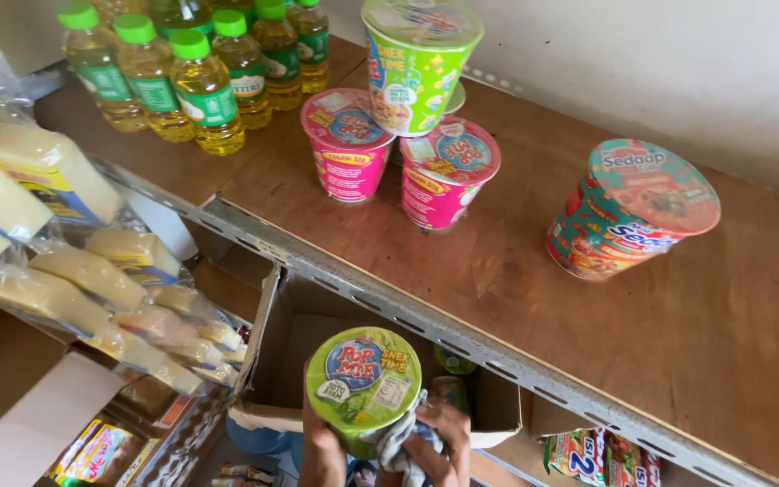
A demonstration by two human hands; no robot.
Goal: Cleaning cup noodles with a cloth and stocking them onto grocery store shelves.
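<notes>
Two hands hold one green noodle cup (pixel 363 383) low at the near edge of the view, below the wooden shelf (pixel 678 343). The left hand (pixel 322 451) wraps the cup from the left side; the right hand (pixel 439 442) grips a crumpled cloth (pixel 398 442) against the cup's lower wall. The cup's long axis is tilted, with its lid toward the camera. It sits above an open cardboard box (pixel 272 361). Up and far from the hands, the shelf carries two pink cups (pixel 444 171), a green cup (pixel 418 59) stacked on them, and a red-green cup (pixel 628 209) tilted to the right. Oil bottles (pixel 200 90) stand far left; yellow packets (pixel 56 234) hang at left.
</notes>
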